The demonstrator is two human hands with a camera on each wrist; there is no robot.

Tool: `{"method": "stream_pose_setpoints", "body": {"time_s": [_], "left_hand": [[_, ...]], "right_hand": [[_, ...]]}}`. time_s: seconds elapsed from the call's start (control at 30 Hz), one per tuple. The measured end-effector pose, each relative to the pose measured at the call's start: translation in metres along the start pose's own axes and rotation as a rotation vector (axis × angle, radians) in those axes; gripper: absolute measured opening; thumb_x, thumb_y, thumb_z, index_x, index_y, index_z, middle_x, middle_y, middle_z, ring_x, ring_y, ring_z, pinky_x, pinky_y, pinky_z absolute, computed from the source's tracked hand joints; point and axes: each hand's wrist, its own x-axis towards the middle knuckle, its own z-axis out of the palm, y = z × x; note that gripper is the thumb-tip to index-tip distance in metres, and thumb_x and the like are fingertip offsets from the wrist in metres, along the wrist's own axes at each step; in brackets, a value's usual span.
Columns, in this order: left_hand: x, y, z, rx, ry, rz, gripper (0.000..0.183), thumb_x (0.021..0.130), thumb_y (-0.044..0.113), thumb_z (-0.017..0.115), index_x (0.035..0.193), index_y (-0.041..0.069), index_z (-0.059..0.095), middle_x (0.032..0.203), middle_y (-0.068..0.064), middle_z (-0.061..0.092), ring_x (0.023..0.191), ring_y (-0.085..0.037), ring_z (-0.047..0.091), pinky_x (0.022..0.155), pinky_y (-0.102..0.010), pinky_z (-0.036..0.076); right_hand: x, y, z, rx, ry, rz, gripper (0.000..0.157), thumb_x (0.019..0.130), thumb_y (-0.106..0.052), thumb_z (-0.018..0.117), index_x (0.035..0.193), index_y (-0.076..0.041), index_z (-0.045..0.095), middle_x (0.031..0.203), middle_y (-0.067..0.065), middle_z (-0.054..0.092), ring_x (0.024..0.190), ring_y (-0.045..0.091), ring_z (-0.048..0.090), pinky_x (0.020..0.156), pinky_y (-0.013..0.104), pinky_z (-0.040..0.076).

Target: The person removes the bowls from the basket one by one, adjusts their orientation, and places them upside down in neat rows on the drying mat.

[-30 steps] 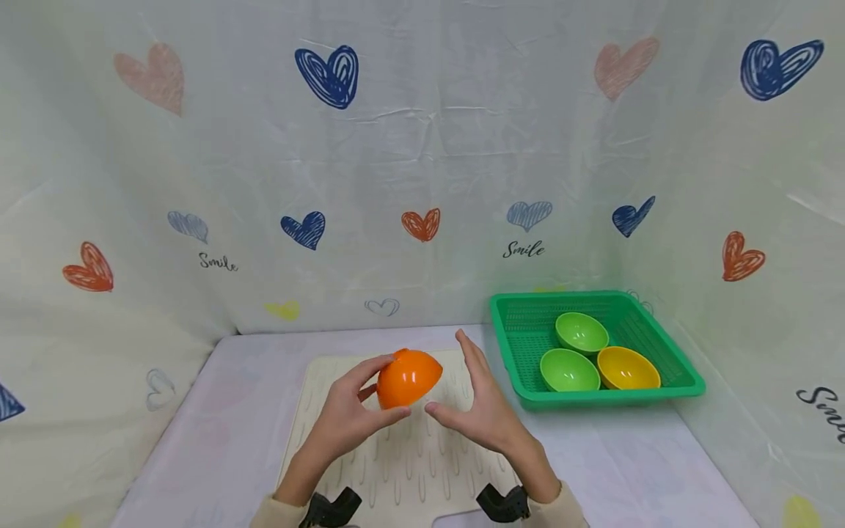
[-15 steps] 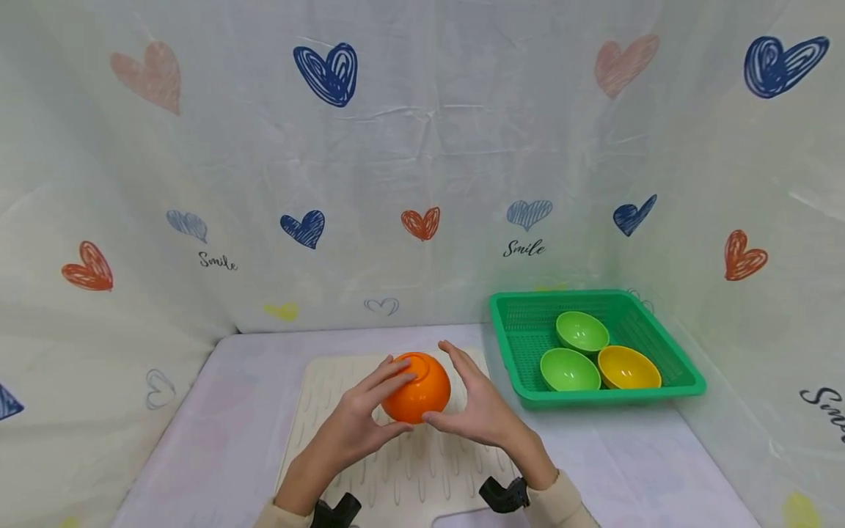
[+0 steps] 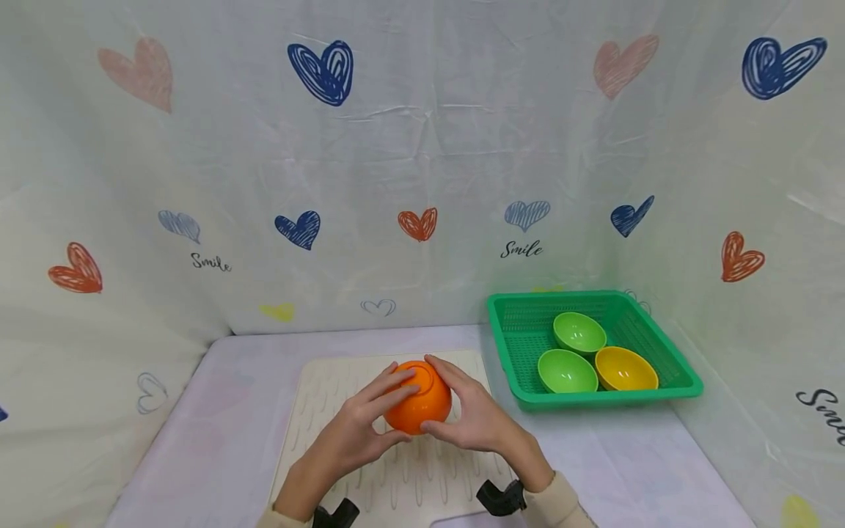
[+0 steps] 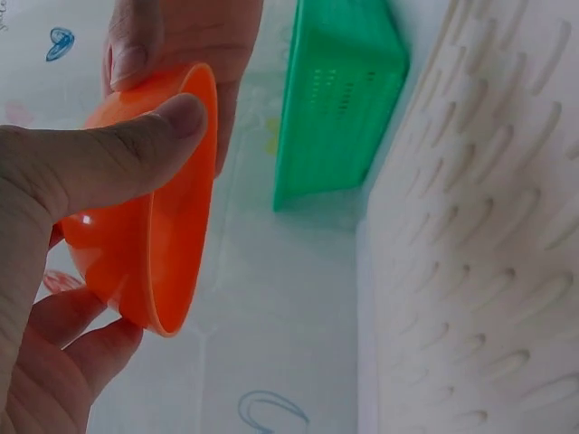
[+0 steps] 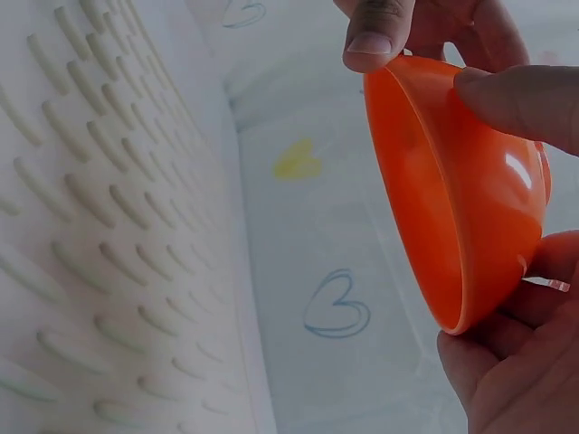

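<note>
An orange bowl (image 3: 422, 411) is held mouth-down above the ribbed cream mat (image 3: 409, 477), its round foot facing up. My left hand (image 3: 363, 425) grips it from the left, thumb at the rim and fingers over the base. From the other side my right hand (image 3: 478, 414) holds it too, with the thumb low on the wall and the fingers at the far side. In the left wrist view the bowl (image 4: 127, 244) shows its rim and part of its inside. Both hands also touch the bowl (image 5: 493, 190) in the right wrist view.
At the back right stands a green basket (image 3: 528, 400) with two green bowls (image 3: 568, 372) and a yellow bowl (image 3: 626, 370) inside. A white cloth (image 3: 218, 411) covers the table. Heart-printed curtains (image 3: 370, 161) enclose the back and sides.
The bowl has turned so its foot faces me and has come slightly lower. My right hand, apart from it a second ago, has closed in and now grips it.
</note>
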Motion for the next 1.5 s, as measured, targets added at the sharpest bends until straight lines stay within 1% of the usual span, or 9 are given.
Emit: {"method": "stream_pose_setpoints", "body": {"time_s": [0.13, 0.33, 0.43, 0.57, 0.7, 0.87, 1.1, 1.23, 1.5], "left_hand": [[-0.002, 0.001, 0.0, -0.006, 0.011, 0.002, 0.079, 0.063, 0.008, 0.096, 0.136, 0.013, 0.066, 0.149, -0.013, 0.055, 0.136, -0.048, 0.051, 0.102, -0.02, 0.051], [-0.004, 0.002, 0.001, 0.023, 0.018, -0.051, 0.089, 0.067, 0.016, 0.094, 0.148, 0.016, 0.057, 0.159, -0.015, 0.044, 0.14, -0.042, 0.05, 0.101, -0.038, 0.054], [-0.006, 0.001, 0.0, -0.011, 0.046, -0.122, 0.1, 0.068, 0.02, 0.095, 0.155, 0.013, 0.047, 0.163, -0.017, 0.039, 0.142, -0.038, 0.049, 0.102, -0.043, 0.054], [-0.008, -0.002, -0.001, -0.142, 0.101, -0.274, 0.112, 0.067, 0.02, 0.096, 0.161, 0.016, 0.035, 0.164, -0.015, 0.039, 0.145, -0.041, 0.044, 0.103, -0.059, 0.05], [-0.01, -0.005, -0.002, -0.237, 0.092, -0.375, 0.117, 0.068, 0.02, 0.096, 0.163, 0.02, 0.03, 0.165, -0.014, 0.037, 0.147, -0.045, 0.039, 0.102, -0.066, 0.046], [-0.013, -0.01, -0.001, -0.218, 0.032, -0.341, 0.106, 0.071, 0.027, 0.094, 0.16, 0.013, 0.038, 0.16, -0.013, 0.045, 0.145, -0.043, 0.043, 0.102, -0.061, 0.049], [-0.017, -0.019, 0.001, -0.207, 0.05, -0.262, 0.092, 0.071, 0.018, 0.093, 0.149, -0.003, 0.049, 0.149, -0.021, 0.055, 0.133, -0.041, 0.056, 0.096, -0.048, 0.055], [-0.023, -0.024, 0.0, -0.185, 0.047, -0.316, 0.092, 0.068, 0.011, 0.095, 0.147, -0.005, 0.051, 0.147, -0.022, 0.057, 0.131, -0.039, 0.059, 0.096, -0.049, 0.055], [-0.048, -0.041, 0.002, -0.18, 0.033, -0.524, 0.091, 0.069, 0.004, 0.093, 0.149, -0.003, 0.05, 0.147, -0.019, 0.058, 0.131, -0.04, 0.059, 0.098, -0.056, 0.053]], "right_hand": [[0.0, 0.0, 0.001, -0.007, 0.01, -0.029, 0.088, 0.086, -0.04, 0.081, 0.158, -0.008, 0.04, 0.16, 0.008, 0.046, 0.143, 0.031, 0.05, 0.109, 0.056, 0.048], [0.0, 0.0, 0.0, -0.011, 0.055, -0.079, 0.088, 0.085, -0.038, 0.082, 0.157, -0.009, 0.041, 0.158, 0.007, 0.048, 0.141, 0.032, 0.053, 0.107, 0.055, 0.05], [-0.001, 0.0, -0.001, -0.021, 0.081, -0.09, 0.089, 0.084, -0.039, 0.083, 0.157, -0.011, 0.042, 0.158, 0.006, 0.05, 0.141, 0.032, 0.053, 0.107, 0.056, 0.05], [-0.003, -0.001, 0.0, -0.015, 0.093, -0.098, 0.089, 0.084, -0.038, 0.083, 0.157, -0.01, 0.042, 0.158, 0.005, 0.049, 0.142, 0.031, 0.052, 0.108, 0.056, 0.049], [-0.004, -0.002, 0.003, 0.005, 0.088, -0.101, 0.089, 0.085, -0.035, 0.084, 0.157, -0.006, 0.041, 0.16, 0.004, 0.046, 0.144, 0.029, 0.05, 0.111, 0.053, 0.047], [-0.004, 0.0, 0.008, 0.021, 0.079, -0.125, 0.09, 0.084, -0.031, 0.086, 0.156, -0.003, 0.04, 0.16, 0.007, 0.046, 0.145, 0.03, 0.049, 0.113, 0.051, 0.046], [0.003, 0.005, 0.02, 0.005, 0.046, -0.165, 0.091, 0.085, -0.032, 0.085, 0.156, 0.002, 0.039, 0.16, 0.015, 0.045, 0.144, 0.035, 0.049, 0.112, 0.051, 0.046], [0.009, 0.008, 0.029, -0.011, -0.026, -0.13, 0.091, 0.089, -0.031, 0.082, 0.157, 0.005, 0.034, 0.162, 0.019, 0.039, 0.146, 0.036, 0.046, 0.113, 0.053, 0.044], [0.026, 0.016, 0.052, -0.061, -0.179, -0.076, 0.09, 0.089, -0.017, 0.078, 0.16, 0.005, 0.026, 0.165, 0.022, 0.032, 0.151, 0.035, 0.038, 0.119, 0.05, 0.038]]}}
